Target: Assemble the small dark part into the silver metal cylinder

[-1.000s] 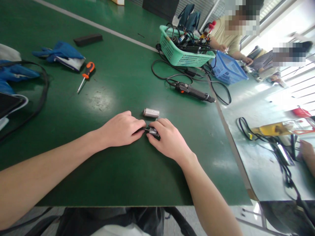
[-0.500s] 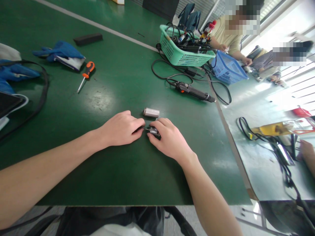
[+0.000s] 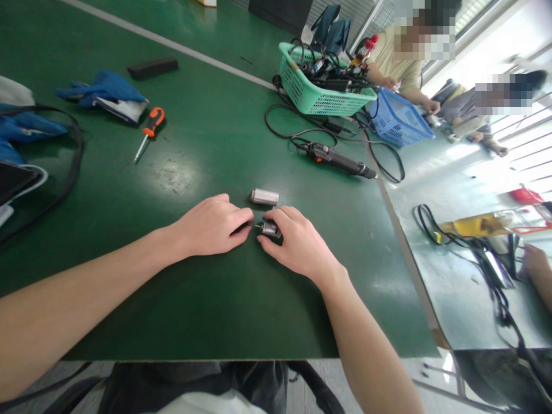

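Note:
My right hand [image 3: 302, 244] grips a short metal cylinder [image 3: 271, 230] between thumb and fingers, low over the green table. A thin pin [image 3: 257, 226] sticks out of its left end, toward my other hand. My left hand [image 3: 219, 225] is closed in a pinch, its fingertips a small gap away from that pin. Something small and dark shows between its thumb and forefinger, too little to name. Just beyond both hands, a silver metal cylinder [image 3: 264, 197] lies on its side.
An orange-and-black screwdriver [image 3: 149, 133], blue gloves [image 3: 103, 95] and a dark block [image 3: 153, 68] lie at left. Farther right are a corded electric screwdriver [image 3: 340, 161], a green basket [image 3: 325, 103] of cables and a blue basket [image 3: 399, 123]. Other people sit along the neighbouring table [image 3: 414, 190].
My left fingertips have drawn slightly away from the cylinder in my right hand, and its pin now shows in the gap. The loose silver cylinder has stayed put.

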The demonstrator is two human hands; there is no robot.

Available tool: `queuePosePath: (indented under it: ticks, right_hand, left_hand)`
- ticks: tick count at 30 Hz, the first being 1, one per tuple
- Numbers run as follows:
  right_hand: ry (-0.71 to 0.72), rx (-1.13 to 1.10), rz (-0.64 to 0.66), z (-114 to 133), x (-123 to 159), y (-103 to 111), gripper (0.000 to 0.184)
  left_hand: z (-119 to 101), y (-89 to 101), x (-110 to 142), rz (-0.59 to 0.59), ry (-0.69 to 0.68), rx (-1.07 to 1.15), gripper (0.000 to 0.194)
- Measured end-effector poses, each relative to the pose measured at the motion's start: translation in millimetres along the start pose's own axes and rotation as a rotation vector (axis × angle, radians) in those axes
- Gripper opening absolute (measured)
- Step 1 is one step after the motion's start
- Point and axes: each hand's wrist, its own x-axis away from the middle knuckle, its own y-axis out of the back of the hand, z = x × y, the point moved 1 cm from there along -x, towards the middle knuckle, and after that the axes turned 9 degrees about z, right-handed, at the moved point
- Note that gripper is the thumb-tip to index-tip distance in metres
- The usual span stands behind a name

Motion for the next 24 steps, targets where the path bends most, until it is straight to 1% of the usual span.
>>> queuePosePath:
  ticks: [9,24]
  right_hand:
    - [0.018,-0.017,-0.009,-2.0,0.7,0.0,0.015]
    - [0.037,-0.008,0.0,-2.3,-0.2,0.0,0.015]
  left_hand:
    - [0.4,0.9,0.3,-0.005,-0.013,0.009,0.023]
    - [1.6,-0.2,-0.6,0.007,-0.035,0.003,0.025]
